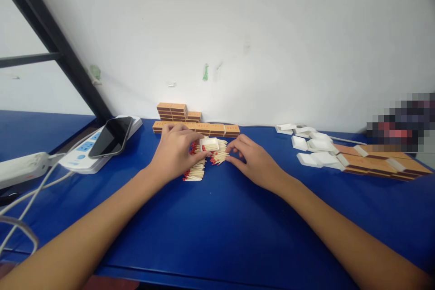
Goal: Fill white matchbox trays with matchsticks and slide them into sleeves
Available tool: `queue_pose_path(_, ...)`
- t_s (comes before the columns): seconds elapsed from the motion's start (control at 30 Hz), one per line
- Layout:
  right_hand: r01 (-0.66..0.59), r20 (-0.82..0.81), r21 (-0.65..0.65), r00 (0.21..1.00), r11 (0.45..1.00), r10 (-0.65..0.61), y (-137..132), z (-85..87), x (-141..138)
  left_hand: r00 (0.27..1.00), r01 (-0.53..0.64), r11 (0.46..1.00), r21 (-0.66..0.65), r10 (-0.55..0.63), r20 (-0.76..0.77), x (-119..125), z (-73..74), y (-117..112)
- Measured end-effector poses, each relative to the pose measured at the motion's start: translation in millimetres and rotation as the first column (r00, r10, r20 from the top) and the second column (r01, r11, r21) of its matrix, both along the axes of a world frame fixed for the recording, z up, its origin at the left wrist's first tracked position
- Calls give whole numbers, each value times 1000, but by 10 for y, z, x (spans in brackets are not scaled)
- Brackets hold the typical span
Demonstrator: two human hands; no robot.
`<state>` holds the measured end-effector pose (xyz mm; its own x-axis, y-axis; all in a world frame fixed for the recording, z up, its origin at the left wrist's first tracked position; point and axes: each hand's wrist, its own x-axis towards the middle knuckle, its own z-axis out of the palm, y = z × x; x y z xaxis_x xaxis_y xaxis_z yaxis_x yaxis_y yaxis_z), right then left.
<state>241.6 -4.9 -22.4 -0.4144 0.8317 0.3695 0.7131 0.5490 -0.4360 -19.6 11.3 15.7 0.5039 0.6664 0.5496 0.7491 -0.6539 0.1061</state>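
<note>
**Squarely between the hands: a small white tray over loose matches**

Well off to the left of the left hand (175, 152), a dark phone (112, 137) lies tilted on a white power strip (79, 157), its cables trailing off the blue tabletop (217, 226). The left hand rests palm down with its fingers curled in. Its thumb and fingertips close on the left end of the white tray (210, 144) and pinch it.

The tray sits between the two hands, touching the left one and just beside the right one's fingertips. Red-tipped matches (196, 171) lie loose under and around it. One bunch fans out beneath the left hand's thumb side and another spreads toward the right hand. Behind both hands, against the wall, stand stacked brown matchboxes (176, 111).

The right hand (253, 158) lies palm down, its fingers loosely bent and their tips on the matches just right of the tray. Whether it pinches any cannot be told.

Well apart to the right of that hand lie empty white trays (314, 147). Beyond them is a heap of flat brown sleeves (384, 163).
</note>
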Motion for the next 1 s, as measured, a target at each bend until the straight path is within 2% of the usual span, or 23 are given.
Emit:
queue_pose_path(0.27, -20, 16, -60, 1000, 998, 21, 27, -4, 30, 1000, -6, 1000, -7, 6, -20, -2, 13, -5)
queue_pose_path(0.57, -58, 41, -40, 997, 998, 60, -13, 36, 61, 1000, -16, 1000, -26, 15, -13, -3, 17, 3)
queue_pose_path(0.83, -163, 163, -138, 969, 977, 184, -117, 127, 166, 1000, -15, 1000, -27, 14, -26, -13, 21, 6)
queue_pose_path(1.0, -134, 148, -128, 977, 983, 153, -134, 128, 168, 999, -8, 1000, -4, 8, -34, -14, 13, 6)
